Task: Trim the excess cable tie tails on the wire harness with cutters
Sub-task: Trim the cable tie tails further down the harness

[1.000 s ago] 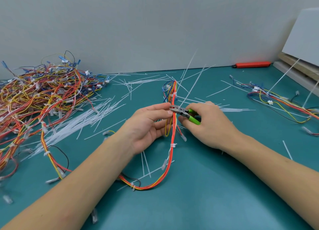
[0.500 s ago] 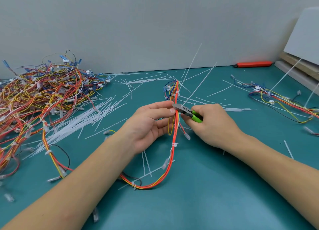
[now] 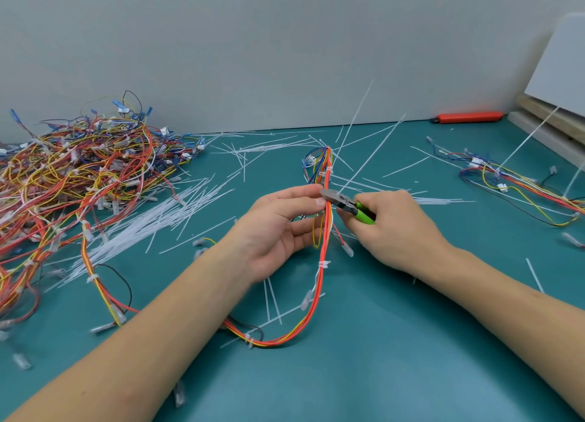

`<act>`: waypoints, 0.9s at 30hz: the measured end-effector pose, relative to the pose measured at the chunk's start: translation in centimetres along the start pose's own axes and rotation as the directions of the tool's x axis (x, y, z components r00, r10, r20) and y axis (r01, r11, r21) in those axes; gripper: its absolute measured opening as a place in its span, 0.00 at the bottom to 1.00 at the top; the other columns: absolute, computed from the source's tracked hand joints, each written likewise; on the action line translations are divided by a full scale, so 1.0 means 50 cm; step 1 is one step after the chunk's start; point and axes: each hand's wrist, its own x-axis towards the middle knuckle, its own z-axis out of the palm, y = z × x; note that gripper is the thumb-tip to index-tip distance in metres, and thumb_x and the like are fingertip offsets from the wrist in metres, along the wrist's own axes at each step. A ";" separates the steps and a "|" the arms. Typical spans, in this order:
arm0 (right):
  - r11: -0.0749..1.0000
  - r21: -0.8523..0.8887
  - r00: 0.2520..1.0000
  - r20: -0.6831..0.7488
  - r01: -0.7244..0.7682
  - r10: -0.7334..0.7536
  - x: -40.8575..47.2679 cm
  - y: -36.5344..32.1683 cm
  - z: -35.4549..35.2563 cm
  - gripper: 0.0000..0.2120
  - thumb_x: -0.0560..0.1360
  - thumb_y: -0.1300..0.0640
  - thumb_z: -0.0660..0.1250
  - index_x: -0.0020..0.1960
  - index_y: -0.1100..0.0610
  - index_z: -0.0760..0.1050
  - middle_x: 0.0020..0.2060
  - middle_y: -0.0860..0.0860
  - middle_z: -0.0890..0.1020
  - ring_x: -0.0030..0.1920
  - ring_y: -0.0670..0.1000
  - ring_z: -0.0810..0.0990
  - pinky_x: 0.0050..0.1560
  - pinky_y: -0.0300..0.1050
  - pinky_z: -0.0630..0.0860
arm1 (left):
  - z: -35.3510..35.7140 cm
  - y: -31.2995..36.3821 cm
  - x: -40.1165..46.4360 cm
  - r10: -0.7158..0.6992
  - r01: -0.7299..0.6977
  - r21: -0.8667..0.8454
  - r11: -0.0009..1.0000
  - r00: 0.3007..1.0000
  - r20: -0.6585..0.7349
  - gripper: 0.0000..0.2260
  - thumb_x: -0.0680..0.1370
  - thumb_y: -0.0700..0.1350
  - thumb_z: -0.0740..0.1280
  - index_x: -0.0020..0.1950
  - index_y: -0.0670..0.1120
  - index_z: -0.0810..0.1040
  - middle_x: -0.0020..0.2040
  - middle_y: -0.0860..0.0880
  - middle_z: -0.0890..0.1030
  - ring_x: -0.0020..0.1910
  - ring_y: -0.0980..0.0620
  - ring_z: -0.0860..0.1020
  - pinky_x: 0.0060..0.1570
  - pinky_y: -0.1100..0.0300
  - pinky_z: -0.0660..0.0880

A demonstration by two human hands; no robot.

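A wire harness (image 3: 320, 282) of red, orange and yellow wires loops across the teal table in the middle of the head view. My left hand (image 3: 278, 228) pinches its upper part between thumb and fingers. My right hand (image 3: 395, 228) grips green-handled cutters (image 3: 348, 204), whose metal jaws sit at the harness right beside my left fingertips. Two long white cable tie tails (image 3: 373, 155) rise from the harness, up and to the right, just past the jaws. Lower ties on the harness, such as the one (image 3: 323, 265) below my hands, carry no long tails.
A big tangled pile of harnesses (image 3: 72, 181) fills the left side. Cut white tie tails (image 3: 152, 219) lie scattered in front of it. Another harness (image 3: 519, 187) lies at the right. A red tool (image 3: 468, 117) rests by the back wall; stacked boards (image 3: 550, 121) stand far right.
The cutters and both hands have shifted slightly up the harness. The standing tie tails have swung a little to the right.
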 end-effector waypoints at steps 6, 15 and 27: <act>1.000 -0.012 1.000 0.011 -0.005 0.005 -0.001 -0.002 -0.001 0.21 0.79 0.41 0.66 0.35 0.54 0.68 0.24 0.49 0.71 0.28 0.53 0.67 0.30 0.48 0.68 | 0.000 -0.001 -0.003 -0.004 0.004 -0.008 1.000 1.000 -0.003 0.19 0.78 0.34 0.69 0.69 0.38 0.78 0.53 0.42 0.81 0.36 0.50 0.82 0.43 0.59 0.82; 0.998 0.058 0.999 0.018 0.040 -0.041 0.000 -0.003 -0.005 0.16 0.79 0.45 0.69 0.37 0.52 0.73 0.26 0.48 0.73 0.30 0.50 0.70 0.35 0.52 0.74 | -0.001 -0.005 0.002 -0.033 0.034 -0.103 0.994 0.999 0.012 0.19 0.78 0.34 0.67 0.70 0.37 0.77 0.49 0.44 0.84 0.38 0.52 0.83 0.44 0.59 0.82; 0.998 0.055 0.999 0.038 0.026 -0.028 0.002 -0.001 -0.005 0.18 0.79 0.42 0.68 0.36 0.52 0.72 0.26 0.46 0.73 0.29 0.49 0.68 0.34 0.50 0.72 | -0.002 -0.008 0.005 -0.064 0.070 -0.128 0.989 0.997 0.050 0.25 0.71 0.37 0.71 0.69 0.39 0.79 0.46 0.46 0.83 0.39 0.54 0.83 0.45 0.60 0.82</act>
